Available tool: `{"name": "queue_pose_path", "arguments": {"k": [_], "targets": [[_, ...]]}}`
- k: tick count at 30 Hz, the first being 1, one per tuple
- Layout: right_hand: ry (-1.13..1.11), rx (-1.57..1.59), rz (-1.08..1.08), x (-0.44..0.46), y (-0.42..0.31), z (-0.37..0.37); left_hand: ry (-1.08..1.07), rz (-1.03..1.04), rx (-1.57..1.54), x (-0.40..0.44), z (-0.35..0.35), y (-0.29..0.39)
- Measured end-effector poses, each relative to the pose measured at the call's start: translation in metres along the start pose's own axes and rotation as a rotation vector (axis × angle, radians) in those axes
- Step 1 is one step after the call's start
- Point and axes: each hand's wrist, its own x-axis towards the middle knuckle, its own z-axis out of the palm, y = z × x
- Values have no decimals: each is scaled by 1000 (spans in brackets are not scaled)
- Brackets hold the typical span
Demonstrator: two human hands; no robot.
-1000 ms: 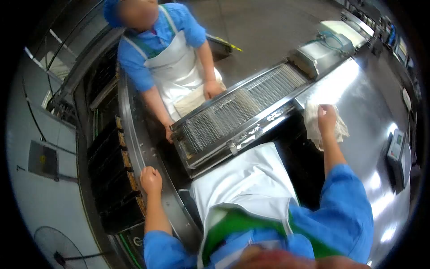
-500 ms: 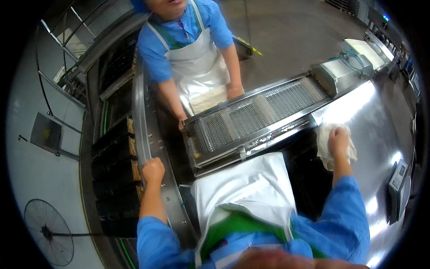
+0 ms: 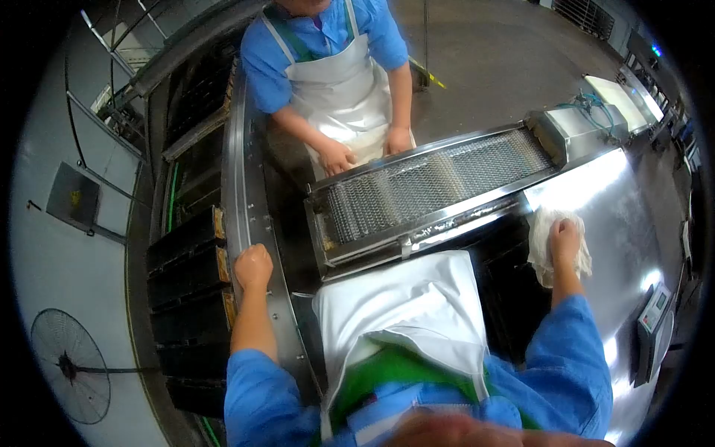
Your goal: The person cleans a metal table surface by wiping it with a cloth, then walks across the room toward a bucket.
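With the left hand [image 3: 254, 268] fisted, contents hidden, and the right hand [image 3: 566, 240] in a closed grip on a crumpled cream cloth [image 3: 540, 257] edging the shiny steel surface [image 3: 622, 216], straying folds could snag the nearby grey metal-mesh conveyor [image 3: 439, 179].

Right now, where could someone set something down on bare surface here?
The steel table is bare between cloth and scale, and beyond the cloth towards the metal housing. The mesh belt looks bare between its side rails. Crowded spots: the cloth under the right hand, and the belt's far edge, by the co-worker's hands.
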Motion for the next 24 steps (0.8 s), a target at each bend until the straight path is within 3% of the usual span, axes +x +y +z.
{"name": "queue_pose_path", "arguments": {"k": [24], "targets": [[-23,-70,62,3,-1,6,-94,-68,14,2,-5,4]]}}
